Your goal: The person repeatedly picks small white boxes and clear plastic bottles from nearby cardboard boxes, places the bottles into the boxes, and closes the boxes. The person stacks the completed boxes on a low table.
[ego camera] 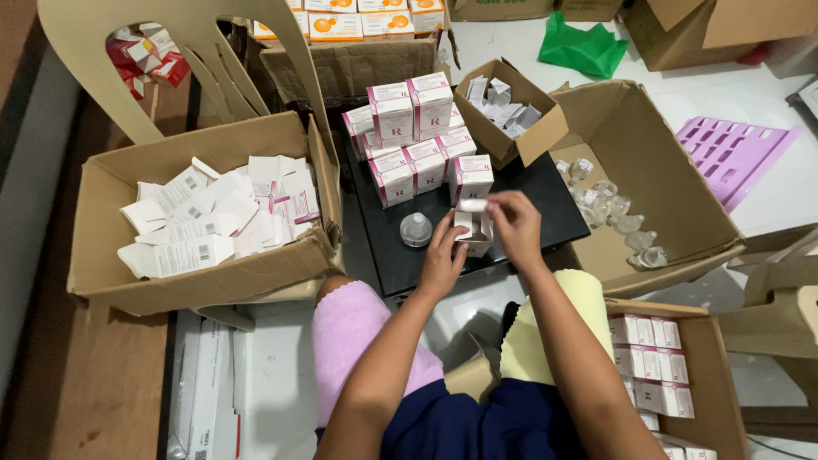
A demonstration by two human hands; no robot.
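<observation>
Two hands: both working at mid-frame, over a black tray (545,213).
L hand (442,262): reaching up from lower centre, forearm angling in, wrist bent; fingers curling round the side of a small open carton (474,232), gripping it.
R hand (515,223): coming in from lower right, forearm crossing a yellow cloth (588,298); thumb & fingertips pinching a white flap/leaflet at the carton's top. Can't tell which it is.
Carton: sitting at tray's front edge, centre of frame, between both hands, top open.
Bottle (416,229): small, clear, standing on tray just left of L hand, not touching it.
Stack: pink-and-white boxes (416,136) piling at upper centre, on tray's rear.
Left box (204,213): big cardboard, left of frame, holding flat white cartons.
Right box (648,179): cardboard, right of frame, holding clear bottles.
Small box (509,111): upper centre-right, holding folded leaflets.
Pink cloth (358,332): lying lower centre, under L forearm.
</observation>
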